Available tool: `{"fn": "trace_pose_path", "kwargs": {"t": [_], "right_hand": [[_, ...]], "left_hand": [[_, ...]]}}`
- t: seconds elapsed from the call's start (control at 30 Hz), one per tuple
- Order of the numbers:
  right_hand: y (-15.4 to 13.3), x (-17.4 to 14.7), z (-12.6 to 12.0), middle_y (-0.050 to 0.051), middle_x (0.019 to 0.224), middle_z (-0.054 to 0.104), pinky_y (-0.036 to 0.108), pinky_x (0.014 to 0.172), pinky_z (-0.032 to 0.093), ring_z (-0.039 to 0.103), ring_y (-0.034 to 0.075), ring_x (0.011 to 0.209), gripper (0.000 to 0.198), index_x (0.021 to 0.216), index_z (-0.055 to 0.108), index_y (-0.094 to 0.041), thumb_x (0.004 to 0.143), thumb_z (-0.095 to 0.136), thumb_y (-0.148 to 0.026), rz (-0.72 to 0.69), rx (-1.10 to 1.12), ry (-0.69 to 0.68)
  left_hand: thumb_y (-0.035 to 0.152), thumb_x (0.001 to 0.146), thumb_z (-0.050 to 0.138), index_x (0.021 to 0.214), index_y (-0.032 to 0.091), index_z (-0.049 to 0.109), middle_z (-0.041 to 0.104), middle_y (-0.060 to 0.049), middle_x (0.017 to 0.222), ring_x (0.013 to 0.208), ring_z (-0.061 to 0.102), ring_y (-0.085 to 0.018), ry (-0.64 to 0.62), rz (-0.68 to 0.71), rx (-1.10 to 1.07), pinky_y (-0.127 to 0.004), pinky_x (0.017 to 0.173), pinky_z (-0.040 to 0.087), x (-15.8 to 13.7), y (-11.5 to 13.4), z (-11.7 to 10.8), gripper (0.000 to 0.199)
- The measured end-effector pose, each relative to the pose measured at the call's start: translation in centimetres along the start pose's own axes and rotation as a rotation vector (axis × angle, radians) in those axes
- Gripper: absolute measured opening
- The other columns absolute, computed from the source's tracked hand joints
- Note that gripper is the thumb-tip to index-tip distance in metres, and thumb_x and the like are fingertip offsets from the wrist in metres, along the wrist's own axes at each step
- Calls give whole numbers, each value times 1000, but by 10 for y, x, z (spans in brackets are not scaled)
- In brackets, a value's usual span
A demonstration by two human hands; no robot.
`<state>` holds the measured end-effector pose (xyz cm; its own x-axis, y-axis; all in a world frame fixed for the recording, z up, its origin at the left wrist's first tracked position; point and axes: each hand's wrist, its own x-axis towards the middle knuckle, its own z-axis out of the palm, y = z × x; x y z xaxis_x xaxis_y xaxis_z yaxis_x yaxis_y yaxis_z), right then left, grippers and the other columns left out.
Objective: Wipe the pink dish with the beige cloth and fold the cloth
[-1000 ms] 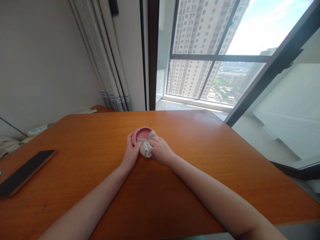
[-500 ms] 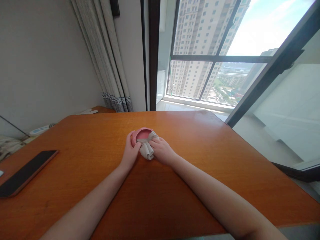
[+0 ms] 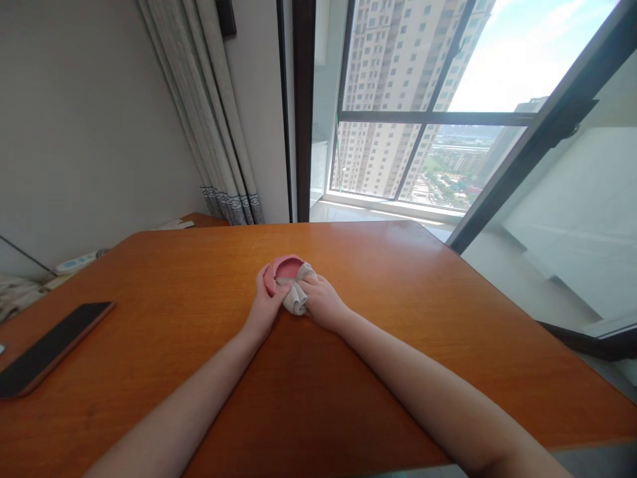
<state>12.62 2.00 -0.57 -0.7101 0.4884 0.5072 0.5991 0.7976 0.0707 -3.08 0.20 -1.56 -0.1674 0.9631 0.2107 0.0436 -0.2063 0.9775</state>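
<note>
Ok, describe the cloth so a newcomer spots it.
Find the big wooden table. Toward its far edge, the left hand holds a pink bowl. The cloth is bunched in the right hand at the bowl's opening, pale grey and crumpled, not pink.

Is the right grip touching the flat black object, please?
No, the right grip holds the pale cloth at the pink container, while the flat black object lies apart on the table.

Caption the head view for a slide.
At a wooden table, the left hand holds a pink bowl while the right hand grips a pale cloth at its rim.
</note>
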Motion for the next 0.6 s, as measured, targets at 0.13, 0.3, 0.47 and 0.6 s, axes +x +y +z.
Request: {"fn": "trace_pose_path", "kwargs": {"t": [0.13,0.3,0.47,0.6], "right_hand": [[6,1,-3,5,83,57,31,73,33,43,19,84,10,81,61,-17,81,57,-26,-33,24,-5],[5,0,-9,4,80,57,31,73,31,43,18,82,15,79,60,-18,88,48,-20,-116,-6,126],[-5,2,-15,2,68,52,32,68,28,41,16,74,21,69,57,-19,88,46,-15,-122,-89,274],[-7,6,-18,3,71,54,32,67,30,41,17,74,17,72,58,-18,86,48,-17,-109,-99,296]], "left_hand": [[27,73,60,123,21,42,49,-8,129,122,46,-22,4,60,101,-39,108,31,7,5,-9,53],[27,73,60,122,21,47,49,-7,131,122,46,-24,-27,99,123,-37,102,39,14,13,-17,51],[36,78,60,135,27,31,43,-7,138,119,50,-20,60,41,-200,-30,94,45,-3,22,2,65],[28,74,64,126,24,44,51,-6,131,117,50,-19,61,47,-327,-28,94,43,-7,21,9,56]]}}
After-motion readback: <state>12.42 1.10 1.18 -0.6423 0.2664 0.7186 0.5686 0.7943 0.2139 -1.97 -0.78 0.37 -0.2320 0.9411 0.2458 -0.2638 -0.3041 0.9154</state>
